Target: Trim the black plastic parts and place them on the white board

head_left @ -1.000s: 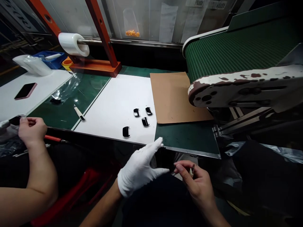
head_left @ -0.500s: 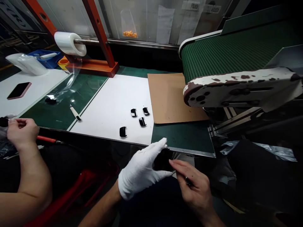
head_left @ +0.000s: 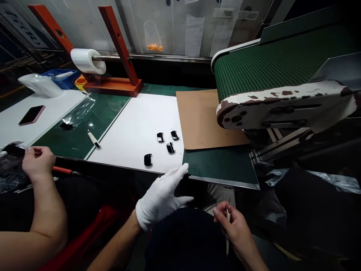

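Right hand (head_left: 235, 226) pulled clear of half-open left hand (head_left: 161, 195) (hold unclear), cardboard's (head_left: 201, 124) near side; pinches slim tool (head_left: 228, 215); keep it steady.

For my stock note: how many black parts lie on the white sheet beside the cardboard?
4: the near part, alone; then, closer to the cardboard, the back-left part, back-right part and front part. None seems hidden.

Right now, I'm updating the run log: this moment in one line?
left hand: gloved, grip unclear | right hand: holds thin pale tool | white surface: four black parts
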A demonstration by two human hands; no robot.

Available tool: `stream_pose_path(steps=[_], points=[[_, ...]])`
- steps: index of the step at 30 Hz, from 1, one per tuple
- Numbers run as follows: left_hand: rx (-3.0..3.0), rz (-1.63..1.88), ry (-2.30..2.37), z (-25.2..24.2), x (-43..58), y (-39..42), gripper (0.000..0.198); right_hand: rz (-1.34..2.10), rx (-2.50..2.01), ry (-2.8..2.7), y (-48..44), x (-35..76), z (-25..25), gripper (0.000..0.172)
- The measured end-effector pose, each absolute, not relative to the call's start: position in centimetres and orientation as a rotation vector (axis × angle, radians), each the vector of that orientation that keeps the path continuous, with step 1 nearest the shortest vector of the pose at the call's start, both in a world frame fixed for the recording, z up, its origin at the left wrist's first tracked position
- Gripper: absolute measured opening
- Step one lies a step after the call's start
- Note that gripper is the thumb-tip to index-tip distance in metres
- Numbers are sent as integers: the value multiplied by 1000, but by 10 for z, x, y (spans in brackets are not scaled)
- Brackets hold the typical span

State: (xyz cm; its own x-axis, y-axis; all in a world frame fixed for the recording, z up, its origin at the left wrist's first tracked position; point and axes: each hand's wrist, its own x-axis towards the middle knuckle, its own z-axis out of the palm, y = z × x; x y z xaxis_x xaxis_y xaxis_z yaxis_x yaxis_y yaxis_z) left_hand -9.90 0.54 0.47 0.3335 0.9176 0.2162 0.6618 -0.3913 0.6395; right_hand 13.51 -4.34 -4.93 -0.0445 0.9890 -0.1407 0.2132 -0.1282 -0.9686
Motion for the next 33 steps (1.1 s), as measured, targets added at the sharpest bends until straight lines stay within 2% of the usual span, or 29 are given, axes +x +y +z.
stream_pose_path(steps=[8, 14, 18, 20, 24, 33], points=[[1989, 1033, 1139, 24, -96, -8, 100, 1305, -1488, -1397, -45, 138, -42, 33], [2010, 1035, 1094, 34, -89, -13, 108, 1099, -1401, -1643, -46, 143, -22, 26], [2031, 992, 1062, 39, -86, -16, 108, 830, -1200, -1803, -41, 142, 11, 47], [2045, 987, 1038, 42, -84, -17, 107, 652, -1129, -1897, -37, 139, 25, 51], [2105, 978, 1020, 47, -81, -15, 105, 466, -1011, -2005, -32, 131, 39, 42], [2146, 915, 992, 47, -83, -13, 97, 291, -963, -2124, -34, 131, 43, 29]])
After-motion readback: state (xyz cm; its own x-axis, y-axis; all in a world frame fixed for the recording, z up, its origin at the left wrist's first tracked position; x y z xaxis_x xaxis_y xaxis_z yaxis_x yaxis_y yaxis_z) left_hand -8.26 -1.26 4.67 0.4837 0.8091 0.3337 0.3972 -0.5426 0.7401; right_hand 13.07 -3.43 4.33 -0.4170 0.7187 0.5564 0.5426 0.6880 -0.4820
